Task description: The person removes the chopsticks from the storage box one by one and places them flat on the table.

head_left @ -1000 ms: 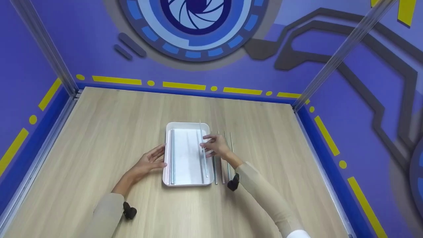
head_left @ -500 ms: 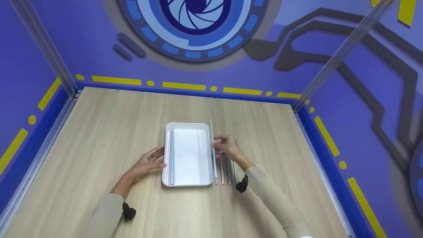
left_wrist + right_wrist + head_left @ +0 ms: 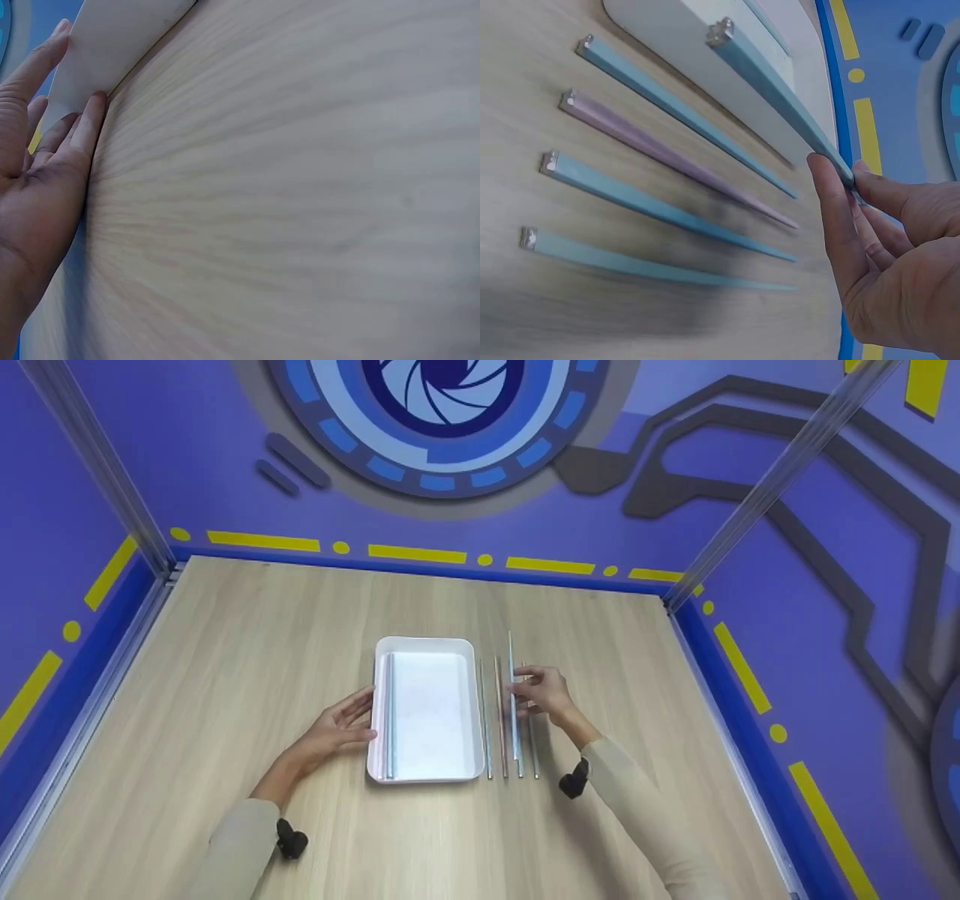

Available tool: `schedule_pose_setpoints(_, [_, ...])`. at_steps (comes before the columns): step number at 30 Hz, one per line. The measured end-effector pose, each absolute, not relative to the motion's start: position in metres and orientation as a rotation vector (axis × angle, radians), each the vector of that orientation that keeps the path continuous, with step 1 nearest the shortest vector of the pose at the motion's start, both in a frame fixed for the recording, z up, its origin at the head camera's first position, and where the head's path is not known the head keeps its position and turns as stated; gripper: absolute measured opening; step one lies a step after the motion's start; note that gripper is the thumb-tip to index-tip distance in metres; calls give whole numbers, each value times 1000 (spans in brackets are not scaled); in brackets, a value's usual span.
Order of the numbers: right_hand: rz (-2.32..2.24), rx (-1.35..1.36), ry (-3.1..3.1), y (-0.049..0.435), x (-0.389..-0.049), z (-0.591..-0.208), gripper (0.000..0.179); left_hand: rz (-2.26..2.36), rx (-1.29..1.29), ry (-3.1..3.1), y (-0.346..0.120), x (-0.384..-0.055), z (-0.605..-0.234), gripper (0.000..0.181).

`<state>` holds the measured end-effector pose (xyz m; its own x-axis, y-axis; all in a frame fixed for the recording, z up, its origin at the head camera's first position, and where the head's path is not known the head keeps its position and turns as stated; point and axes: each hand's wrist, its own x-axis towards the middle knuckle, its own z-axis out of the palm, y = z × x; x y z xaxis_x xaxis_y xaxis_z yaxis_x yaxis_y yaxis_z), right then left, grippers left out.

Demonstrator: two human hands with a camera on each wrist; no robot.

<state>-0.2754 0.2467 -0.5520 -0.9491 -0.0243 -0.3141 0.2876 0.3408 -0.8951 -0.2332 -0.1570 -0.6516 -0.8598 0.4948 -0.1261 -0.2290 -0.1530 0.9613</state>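
My right hand [image 3: 546, 690] pinches a light blue chopstick [image 3: 780, 97] between thumb and fingertips, above the table right of the tray. Below it lie a teal chopstick [image 3: 675, 112], a pink one [image 3: 660, 151], a blue one [image 3: 660, 205] and a pale teal one [image 3: 652, 266], all with silvery ends and apart from each other. Against the left side of the white tray [image 3: 435, 712] my left hand [image 3: 337, 727] rests with spread, fairly straight fingers; its fingertips [image 3: 96, 105] touch the tray wall. Inside the tray, pink and blue chopsticks [image 3: 391, 716] lie along the left wall.
The wooden table [image 3: 262, 645] reaches back to a blue patterned wall [image 3: 420, 529]. Metal posts [image 3: 146, 517] stand at its back corners. A dark wrist device [image 3: 291, 840] sits on each sleeve.
My right hand has carried the light blue chopstick rightward from over the tray, past its right rim, to above the chopsticks on the table. The left hand has stayed at the tray.
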Motion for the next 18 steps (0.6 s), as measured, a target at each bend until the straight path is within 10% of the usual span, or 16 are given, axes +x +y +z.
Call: schedule_pose_setpoints(18, [-1533, 308, 2387, 296, -265, -567, 46, 2059, 297, 1651, -157, -234, -653, 89])
